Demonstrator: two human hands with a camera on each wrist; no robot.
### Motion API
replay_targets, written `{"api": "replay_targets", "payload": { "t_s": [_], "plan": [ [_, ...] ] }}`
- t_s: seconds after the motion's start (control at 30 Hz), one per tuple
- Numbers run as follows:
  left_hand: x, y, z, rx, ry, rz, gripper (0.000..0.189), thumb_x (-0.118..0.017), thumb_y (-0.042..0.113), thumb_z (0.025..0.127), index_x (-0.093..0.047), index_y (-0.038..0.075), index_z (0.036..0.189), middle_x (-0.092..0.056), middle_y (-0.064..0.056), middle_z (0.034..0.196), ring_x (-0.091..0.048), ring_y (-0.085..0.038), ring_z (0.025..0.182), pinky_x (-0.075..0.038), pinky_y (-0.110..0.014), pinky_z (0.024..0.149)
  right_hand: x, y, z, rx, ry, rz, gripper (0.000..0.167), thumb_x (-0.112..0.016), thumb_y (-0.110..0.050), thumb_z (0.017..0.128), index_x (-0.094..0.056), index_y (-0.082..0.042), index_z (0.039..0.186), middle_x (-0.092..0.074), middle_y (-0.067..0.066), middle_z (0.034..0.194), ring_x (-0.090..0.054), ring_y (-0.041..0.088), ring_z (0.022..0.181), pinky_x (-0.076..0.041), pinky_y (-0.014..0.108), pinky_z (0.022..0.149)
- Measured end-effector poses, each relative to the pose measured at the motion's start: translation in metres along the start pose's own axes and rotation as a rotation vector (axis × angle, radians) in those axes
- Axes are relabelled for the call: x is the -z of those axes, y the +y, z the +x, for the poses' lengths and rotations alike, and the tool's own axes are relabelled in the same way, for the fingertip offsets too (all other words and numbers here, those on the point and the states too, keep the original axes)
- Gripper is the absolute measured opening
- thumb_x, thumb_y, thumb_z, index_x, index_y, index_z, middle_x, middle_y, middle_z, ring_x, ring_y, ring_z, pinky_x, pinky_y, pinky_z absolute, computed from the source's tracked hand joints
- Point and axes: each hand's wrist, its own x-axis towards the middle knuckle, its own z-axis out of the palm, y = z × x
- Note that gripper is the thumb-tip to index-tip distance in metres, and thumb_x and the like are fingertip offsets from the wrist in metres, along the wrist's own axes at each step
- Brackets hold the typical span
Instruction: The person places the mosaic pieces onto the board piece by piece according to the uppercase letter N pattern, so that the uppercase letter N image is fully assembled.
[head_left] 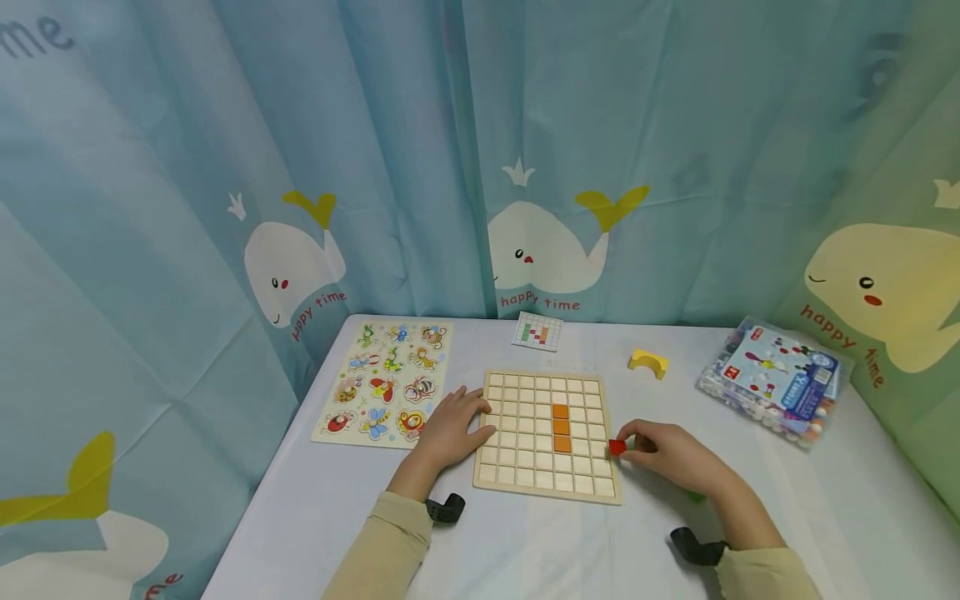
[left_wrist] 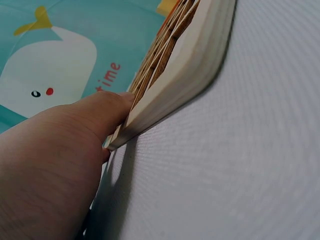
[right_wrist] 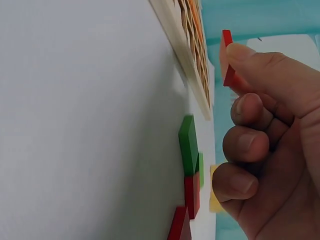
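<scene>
Red tile (head_left: 617,447) pinched between right hand's (head_left: 671,452) thumb and fingers, at its fingertips; grid board (head_left: 517,417) just left of that hand. Looks like tile placing (three orange tiles (head_left: 561,427) sit in cells); next move likely calls for lining up a cell. Left hand (head_left: 448,429), fingers extended, touches board's edge.

Got a small red tile (head_left: 617,447) pinched in my right grip (head_left: 671,454), up off the bench (head_left: 525,550) by the right edge of a pale wooden grid board (head_left: 525,462), which has three orange tiles (head_left: 561,427) sitting in one column
</scene>
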Motion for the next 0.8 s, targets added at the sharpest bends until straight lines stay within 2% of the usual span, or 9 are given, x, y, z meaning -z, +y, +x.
{"api": "replay_targets", "payload": {
  "t_s": [0.23,0.57,0.8],
  "plan": [
    [0.002,0.001,0.000,-0.025,0.019,-0.001,0.034,-0.060,0.047,0.095,-0.060,0.024,0.120,-0.044,0.002,0.154,-0.031,-0.029,0.149,-0.023,-0.045,0.126,-0.006,-0.013,0.008,0.029,-0.017,0.042,0.017,-0.070,-0.027,0.092,-0.064,-0.021,0.106,-0.053,-0.007,0.074,-0.046,0.004,0.065,-0.039,0.022,0.054],
    [0.003,0.002,-0.001,-0.026,0.018,0.004,0.034,-0.061,0.046,0.095,-0.060,0.024,0.121,-0.045,0.001,0.154,-0.031,-0.030,0.149,-0.023,-0.045,0.126,-0.018,-0.035,0.019,0.076,-0.052,0.058,0.018,-0.070,-0.027,0.092,-0.063,-0.018,0.106,-0.052,-0.007,0.074,-0.046,0.004,0.064,-0.040,0.020,0.052],
    [0.004,0.003,-0.002,-0.016,0.010,-0.015,0.034,-0.061,0.045,0.095,-0.061,0.024,0.121,-0.045,0.000,0.154,-0.030,-0.029,0.149,-0.022,-0.045,0.127,-0.026,-0.045,0.024,0.115,-0.073,0.067,0.021,-0.071,-0.029,0.091,-0.064,-0.017,0.108,-0.052,-0.008,0.074,-0.046,0.004,0.066,-0.040,0.020,0.056]
  ]
}}
